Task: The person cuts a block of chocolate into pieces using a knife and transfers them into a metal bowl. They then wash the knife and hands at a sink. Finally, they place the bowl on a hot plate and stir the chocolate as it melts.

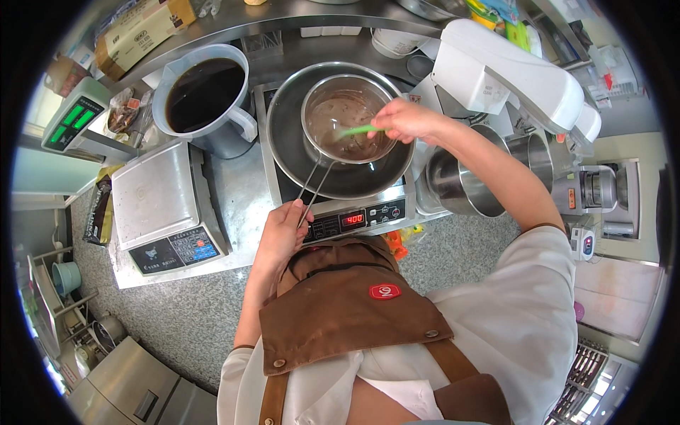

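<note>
My left hand (283,227) grips the wire handle (315,185) of a small metal saucepan (325,154). Inside that pan is a brown, chocolate-like mixture (340,114). A green spatula (361,130), held in my right hand (406,121), dips into the mixture; its tip is blurred. The small pan sits within a wide steel pan (287,159), though what lies under it is hidden. Beneath the wide pan is an induction cooker (272,178) with a lit red display on its front panel.
A large plastic jug (180,130) of dark liquid stands left of the cooker, behind a digital scale (156,196). At right are a white stand mixer (510,79) and steel mixing bowls (451,180). A steel shelf (297,22) crosses the back above the counter.
</note>
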The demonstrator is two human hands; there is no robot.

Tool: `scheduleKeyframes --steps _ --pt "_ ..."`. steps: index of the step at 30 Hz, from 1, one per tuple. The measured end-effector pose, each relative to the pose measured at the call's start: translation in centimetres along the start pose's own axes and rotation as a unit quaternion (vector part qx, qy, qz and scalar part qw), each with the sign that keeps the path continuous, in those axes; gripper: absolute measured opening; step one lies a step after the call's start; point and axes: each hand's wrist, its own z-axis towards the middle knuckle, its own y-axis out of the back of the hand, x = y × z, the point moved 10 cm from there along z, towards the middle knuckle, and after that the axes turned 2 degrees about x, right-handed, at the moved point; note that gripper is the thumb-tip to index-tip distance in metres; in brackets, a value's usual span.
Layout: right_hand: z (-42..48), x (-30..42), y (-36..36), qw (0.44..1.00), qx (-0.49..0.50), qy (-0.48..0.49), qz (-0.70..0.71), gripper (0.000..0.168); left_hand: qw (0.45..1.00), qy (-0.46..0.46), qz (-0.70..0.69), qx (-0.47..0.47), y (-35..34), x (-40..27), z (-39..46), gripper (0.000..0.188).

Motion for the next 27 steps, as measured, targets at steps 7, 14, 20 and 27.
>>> scheduleKeyframes --steps 7,14,20,27 --pt "-4.0 5.1 4.5 0.788 -0.335 0.153 -0.493 0.017 1.000 0.009 0.003 -0.005 0.1 0.2 0.1 0.034" --pt "-3.3 3.7 -0.1 0.790 -0.273 0.156 -0.526 0.015 1.000 0.005 0.005 -0.003 0.2 0.2 0.0 0.035" --pt "-4.1 4.5 -3.5 0.846 -0.190 0.186 -0.462 0.015 1.000 0.001 0.012 -0.003 0.1 -0.1 -0.1 0.035" --pt "-0.5 3.3 -0.2 0.864 -0.293 0.140 -0.384 0.018 1.000 -0.004 0.018 0.001 -0.2 -0.1 -0.1 0.036"
